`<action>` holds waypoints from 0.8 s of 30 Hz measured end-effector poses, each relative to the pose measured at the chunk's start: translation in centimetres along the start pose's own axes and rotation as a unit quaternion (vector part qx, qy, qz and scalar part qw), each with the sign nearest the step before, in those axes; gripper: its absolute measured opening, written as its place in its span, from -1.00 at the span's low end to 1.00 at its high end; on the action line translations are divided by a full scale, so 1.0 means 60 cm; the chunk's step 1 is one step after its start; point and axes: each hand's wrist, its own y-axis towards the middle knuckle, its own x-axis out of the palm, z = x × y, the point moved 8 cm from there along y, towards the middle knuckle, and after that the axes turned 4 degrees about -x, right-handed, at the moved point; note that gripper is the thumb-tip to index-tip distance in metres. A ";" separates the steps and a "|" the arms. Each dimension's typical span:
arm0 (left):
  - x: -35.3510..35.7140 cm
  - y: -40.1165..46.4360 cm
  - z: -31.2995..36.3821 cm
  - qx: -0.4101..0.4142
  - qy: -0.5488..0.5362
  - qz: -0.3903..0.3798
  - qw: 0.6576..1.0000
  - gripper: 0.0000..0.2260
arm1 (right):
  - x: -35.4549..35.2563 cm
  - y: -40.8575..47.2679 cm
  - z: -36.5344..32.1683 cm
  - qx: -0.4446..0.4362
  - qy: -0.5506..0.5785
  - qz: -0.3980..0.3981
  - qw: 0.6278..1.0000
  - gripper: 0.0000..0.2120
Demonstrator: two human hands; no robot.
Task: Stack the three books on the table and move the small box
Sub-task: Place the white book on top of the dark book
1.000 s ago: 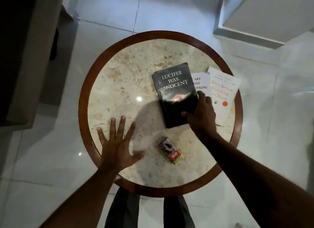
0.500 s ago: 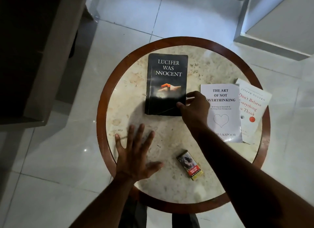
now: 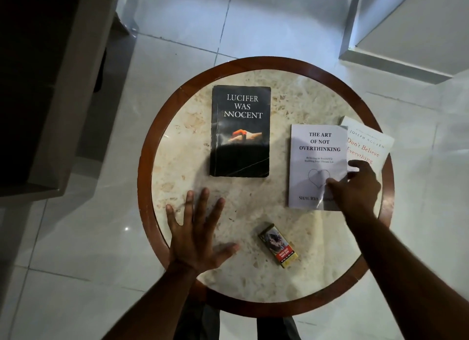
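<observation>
On the round marble desk (image 3: 291, 98), wood-rimmed: black book (image 3: 240, 131) flat, apart; right hand (image 3: 355, 190) curled on the glossy white book (image 3: 317, 152) overlapping another (image 3: 368, 144); left hand (image 3: 195, 235) spread flat, released; small box (image 3: 278, 245) near.

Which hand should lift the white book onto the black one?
Right. The right hand already rests on the white book, by its right edge. The left hand lies flat on the table, nearer the black book.

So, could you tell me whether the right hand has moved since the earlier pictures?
Yes. The right hand has left the black book and shifted rightward along the table onto the white book.
</observation>
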 end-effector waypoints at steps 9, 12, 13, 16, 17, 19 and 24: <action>-0.004 -0.002 0.000 0.002 0.005 0.020 1.000 0.03 | -0.040 0.014 -0.077 0.013 0.175 -0.077 0.981 -0.79; -0.002 -0.002 0.001 -0.001 0.005 0.017 1.000 0.00 | 0.028 -0.010 -0.172 -0.049 0.215 -0.139 0.966 -0.80; 0.000 -0.002 0.000 -0.002 0.005 0.017 1.000 -0.01 | 0.055 -0.018 -0.196 -0.058 0.205 -0.144 0.966 -0.81; 0.004 0.000 -0.001 -0.002 0.010 0.018 1.000 0.00 | 0.116 -0.029 -0.226 -0.052 0.162 -0.130 0.977 -0.82; 0.005 0.000 -0.001 -0.001 0.014 0.017 1.000 0.00 | 0.129 -0.030 -0.226 -0.048 0.154 -0.126 0.979 -0.81; 0.007 -0.001 -0.001 0.003 0.019 0.019 1.000 0.01 | 0.145 -0.030 -0.223 -0.044 0.141 -0.125 0.981 -0.78; 0.007 -0.004 -0.003 0.010 0.035 0.010 0.999 0.03 | 0.109 -0.016 -0.182 -0.079 0.114 -0.087 0.986 -0.73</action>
